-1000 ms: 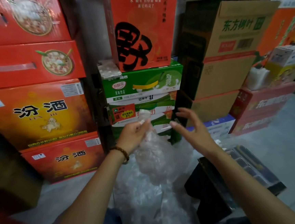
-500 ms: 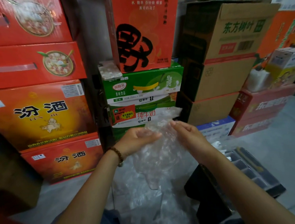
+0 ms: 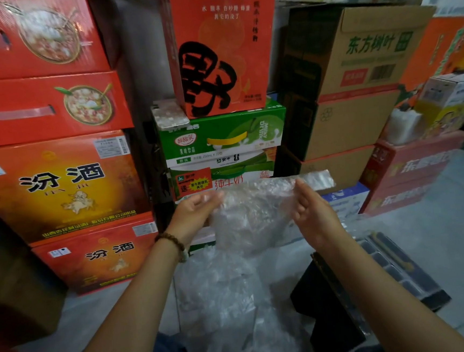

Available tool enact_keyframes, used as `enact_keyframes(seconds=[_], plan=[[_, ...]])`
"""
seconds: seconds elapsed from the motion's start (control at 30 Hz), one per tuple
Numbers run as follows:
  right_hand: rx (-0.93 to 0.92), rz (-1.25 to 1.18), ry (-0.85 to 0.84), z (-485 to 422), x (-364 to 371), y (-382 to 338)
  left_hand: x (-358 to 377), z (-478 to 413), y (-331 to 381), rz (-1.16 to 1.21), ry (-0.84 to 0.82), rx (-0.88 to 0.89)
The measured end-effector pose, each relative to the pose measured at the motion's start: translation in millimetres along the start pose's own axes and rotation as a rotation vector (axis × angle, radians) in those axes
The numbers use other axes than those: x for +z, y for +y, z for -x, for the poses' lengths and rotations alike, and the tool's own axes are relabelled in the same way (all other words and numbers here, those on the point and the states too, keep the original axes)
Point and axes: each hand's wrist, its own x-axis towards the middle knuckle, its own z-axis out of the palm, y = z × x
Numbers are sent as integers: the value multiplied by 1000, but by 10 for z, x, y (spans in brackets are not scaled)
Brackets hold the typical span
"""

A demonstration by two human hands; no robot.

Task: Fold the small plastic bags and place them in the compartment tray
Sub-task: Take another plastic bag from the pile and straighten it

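A clear, crinkled small plastic bag [image 3: 259, 212] is stretched out in the air in front of me. My left hand [image 3: 195, 215] holds its left side with the fingers fairly straight along the film. My right hand [image 3: 312, 211] holds its right side, and the bag's end sticks out past that hand. Below them lies a heap of more clear plastic bags [image 3: 224, 297] on my lap and the floor. The dark compartment tray [image 3: 402, 270] sits on the floor at the lower right, partly behind my right forearm.
Stacked cartons wall in the space: red and orange boxes [image 3: 55, 185] on the left, green milk cartons [image 3: 222, 143] straight ahead, brown boxes [image 3: 357, 86] on the right. A black box [image 3: 329, 307] stands beside the tray. Grey floor [image 3: 455, 240] extends to the right.
My left hand lowered from pinching the bag's top. Both hands then moved apart, spreading the bag wide between them.
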Motion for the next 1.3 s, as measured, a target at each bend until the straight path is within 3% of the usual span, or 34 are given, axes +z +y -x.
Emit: enact_keyframes(seconds=[0.1, 0.3, 0.63, 0.77, 0.97, 1.03, 1.1, 1.17, 1.3], plan=[[15, -24, -7, 78, 66, -2, 9, -44, -5, 176, 122, -2], [-6, 17, 60, 65, 99, 24, 21, -81, -18, 244, 257, -28], [-123, 22, 87, -26, -22, -90, 2, -47, 29, 60, 309, 163], [-168, 82, 51, -2, -22, -100, -68, -62, -11, -110, 423, 293], [-282, 185, 233, 17, -35, -159, -72, -30, 24, -246, 426, 478], [-249, 160, 152, -2, -47, -163, -61, -17, 40, -205, 420, 476], [-166, 186, -70, -12, -29, -145, -40, -9, 52, -160, 399, 460], [-52, 387, -260, 37, 9, -66, -16, -2, 59, -147, 362, 440], [-44, 661, -352, 137, 87, 61, -32, -2, 43, -185, 366, 366]])
